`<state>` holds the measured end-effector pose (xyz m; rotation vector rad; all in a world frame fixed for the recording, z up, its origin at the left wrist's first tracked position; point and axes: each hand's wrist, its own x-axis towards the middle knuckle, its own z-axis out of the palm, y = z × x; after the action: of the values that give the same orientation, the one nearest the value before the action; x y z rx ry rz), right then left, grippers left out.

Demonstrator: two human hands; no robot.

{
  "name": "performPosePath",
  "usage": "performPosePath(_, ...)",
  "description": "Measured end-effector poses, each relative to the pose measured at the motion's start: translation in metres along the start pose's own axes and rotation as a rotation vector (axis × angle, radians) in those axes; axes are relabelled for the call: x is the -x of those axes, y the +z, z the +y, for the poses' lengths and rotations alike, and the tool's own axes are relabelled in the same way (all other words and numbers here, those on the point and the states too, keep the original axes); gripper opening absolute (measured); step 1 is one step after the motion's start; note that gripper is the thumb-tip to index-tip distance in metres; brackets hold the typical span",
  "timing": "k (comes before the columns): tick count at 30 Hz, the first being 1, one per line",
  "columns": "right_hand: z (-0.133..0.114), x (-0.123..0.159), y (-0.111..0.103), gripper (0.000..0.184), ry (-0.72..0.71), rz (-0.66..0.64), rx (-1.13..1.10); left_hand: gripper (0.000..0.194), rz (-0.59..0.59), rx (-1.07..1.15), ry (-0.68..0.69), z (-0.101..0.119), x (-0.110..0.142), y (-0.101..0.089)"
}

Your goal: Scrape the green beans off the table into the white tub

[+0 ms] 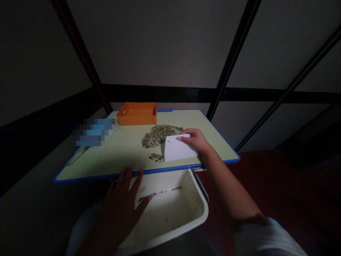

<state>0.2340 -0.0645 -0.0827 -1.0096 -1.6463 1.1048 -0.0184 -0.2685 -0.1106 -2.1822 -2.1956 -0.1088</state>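
Note:
My right hand (195,140) grips a white plastic scraper (178,150) by its upper edge, thumb on the near face. The scraper stands tilted on the table, beside a spread pile of small green grains (161,134). A smaller patch of grains (156,157) lies left of its lower corner. My left hand (125,192) is open, fingers spread, over the left part of a cream-coloured bin (198,213), with its fingertips by the table's front edge. Inside the bin, a thin line of grains lies along the far side, with a few on the floor.
The pale table (119,156) has a blue rim. An orange tray (137,119) stands at its back left. A blurred-out light blue object (98,129) with a cable sits at the left edge. Panelled walls (160,42) rise behind the table.

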Motion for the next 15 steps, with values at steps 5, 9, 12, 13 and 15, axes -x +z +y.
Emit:
performPosePath(5,-0.004,0.006,0.000,0.039,-0.028,0.104,-0.027,0.068,0.018,0.004,-0.003,0.001,0.001,0.001)
performPosePath(9,-0.023,0.036,0.003,0.031,-0.164,0.269,0.122,0.065,0.073,0.002,0.006,0.000,0.000,0.008)
performPosePath(12,-0.041,0.078,0.014,0.019,-0.360,0.361,0.435,0.065,0.135,0.004,0.029,-0.004,0.002,0.016)
performPosePath(13,-0.047,0.093,0.019,0.012,-0.466,0.351,0.534,0.066,0.153,0.009,0.040,-0.006,0.003,0.019)
performPosePath(15,-0.056,0.118,0.031,0.009,-0.729,0.229,0.685,0.066,0.167,0.023,0.073,-0.009,0.004,0.023)
